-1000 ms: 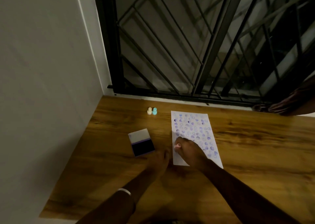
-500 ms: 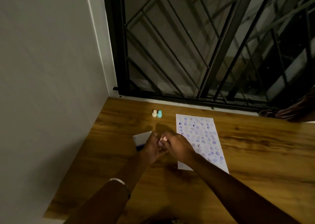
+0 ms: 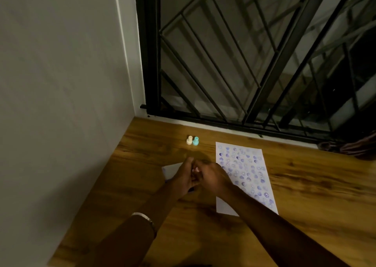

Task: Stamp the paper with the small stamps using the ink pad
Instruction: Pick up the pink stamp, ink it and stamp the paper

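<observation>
The left hand (image 3: 183, 180) and right hand (image 3: 209, 178) meet, fingers closed together around a small pale stamp (image 3: 195, 170); which one grips it I cannot tell. Under them lies the mostly hidden ink pad (image 3: 172, 168). The stamped paper (image 3: 244, 171) lies right of them, two stamps (image 3: 192, 140) beyond, on the tabletop (image 3: 305, 195).

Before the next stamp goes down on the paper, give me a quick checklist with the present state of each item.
1. Stamp in hand: cannot tell; right hand and left hand meet, with only a pale tip showing between them.
2. Ink pad reachable: ok, under the hands, mostly hidden.
3. Stamp inked: cannot tell.
4. Paper flat on the wooden table: ok.
5. Free space on paper: ok, the near left corner is blank.
6. Spare stamps upright: ok, cream stamp and teal stamp stand side by side.
</observation>
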The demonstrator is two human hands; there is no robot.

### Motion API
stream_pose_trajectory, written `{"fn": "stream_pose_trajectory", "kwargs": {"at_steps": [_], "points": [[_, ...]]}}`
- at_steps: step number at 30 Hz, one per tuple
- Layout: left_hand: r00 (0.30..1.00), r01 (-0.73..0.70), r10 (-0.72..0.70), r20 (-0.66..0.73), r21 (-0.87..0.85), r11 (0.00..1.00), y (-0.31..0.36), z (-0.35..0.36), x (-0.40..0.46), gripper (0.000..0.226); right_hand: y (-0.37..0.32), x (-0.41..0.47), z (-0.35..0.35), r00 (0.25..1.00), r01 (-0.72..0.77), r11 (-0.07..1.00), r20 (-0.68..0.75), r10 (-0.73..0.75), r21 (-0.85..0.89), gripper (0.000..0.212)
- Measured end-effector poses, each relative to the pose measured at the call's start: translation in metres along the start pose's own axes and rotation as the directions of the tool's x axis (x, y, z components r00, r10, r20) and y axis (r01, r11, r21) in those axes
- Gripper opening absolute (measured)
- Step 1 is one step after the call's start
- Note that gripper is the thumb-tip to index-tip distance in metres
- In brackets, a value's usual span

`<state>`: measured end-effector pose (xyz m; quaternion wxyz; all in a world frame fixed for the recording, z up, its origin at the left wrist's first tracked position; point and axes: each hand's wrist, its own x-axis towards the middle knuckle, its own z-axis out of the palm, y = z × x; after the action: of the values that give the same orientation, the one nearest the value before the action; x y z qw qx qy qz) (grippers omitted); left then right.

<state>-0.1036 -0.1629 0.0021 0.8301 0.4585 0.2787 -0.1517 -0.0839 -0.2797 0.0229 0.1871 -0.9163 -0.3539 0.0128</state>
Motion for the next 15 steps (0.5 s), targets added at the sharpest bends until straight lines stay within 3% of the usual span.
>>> {"fn": "stream_pose_trajectory", "kwargs": {"at_steps": [4, 10, 12, 15], "points": [[1.000, -0.010, 0.010, 0.010, 0.097, 0.995, 0.006, 0.004, 0.008, 0.046, 0.007, 0.007, -0.002, 1.000, 0.002, 1.000, 0.028, -0.001, -0.029, 0.029], [1.000, -0.007, 0.004, 0.018, 0.152, 0.988, 0.019, 0.007, 0.026, 0.043, 0.028, 0.023, -0.001, 0.999, -0.009, 0.995, 0.033, 0.006, 0.094, 0.018], [0.996, -0.058, 0.073, -0.042, 0.275, 0.960, 0.018, 0.008, 0.029, 0.040, 0.033, 0.027, 0.001, 0.997, -0.060, 0.994, 0.048, 0.055, 0.093, 0.019], [0.946, -0.188, 0.294, -0.138, 0.507, 0.841, 0.023, -0.002, 0.037, 0.036, 0.045, 0.044, 0.002, 0.971, -0.232, 0.971, 0.077, 0.227, 0.060, 0.013]]}}
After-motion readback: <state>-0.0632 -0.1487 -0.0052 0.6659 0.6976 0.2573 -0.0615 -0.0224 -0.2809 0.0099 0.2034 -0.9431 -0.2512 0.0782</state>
